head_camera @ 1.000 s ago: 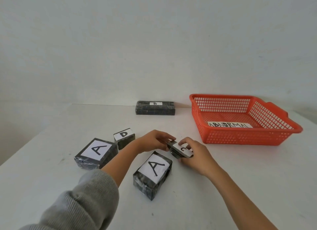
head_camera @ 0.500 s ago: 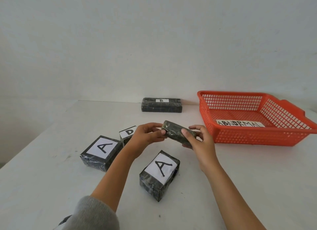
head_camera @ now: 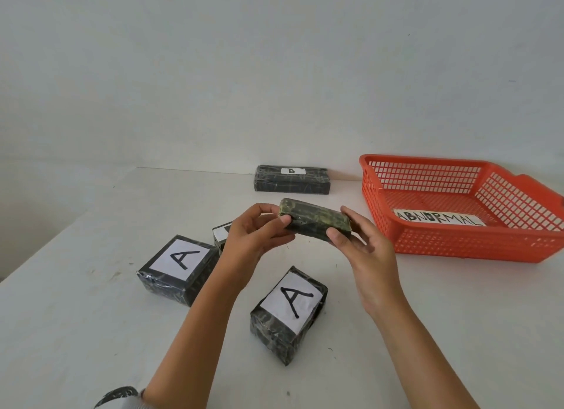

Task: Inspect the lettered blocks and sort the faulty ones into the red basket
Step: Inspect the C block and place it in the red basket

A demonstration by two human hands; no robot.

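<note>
Block [head_camera: 314, 222] aloft, pinched between left hand [head_camera: 254, 236], right hand [head_camera: 361, 250].

We face a plain off-white wall [head_camera: 274, 72], softly and evenly lit, filling the upper half of the view. A white matte surface [head_camera: 91, 332] runs from near us to the wall, faintly scuffed and speckled at its near left; its left edge slants away.

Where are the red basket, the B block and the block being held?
red basket [head_camera: 473, 245], head view, near wall.
B block [head_camera: 292, 185], head view, dark front side.
held block [head_camera: 314, 218], head view, its dark side.
</note>
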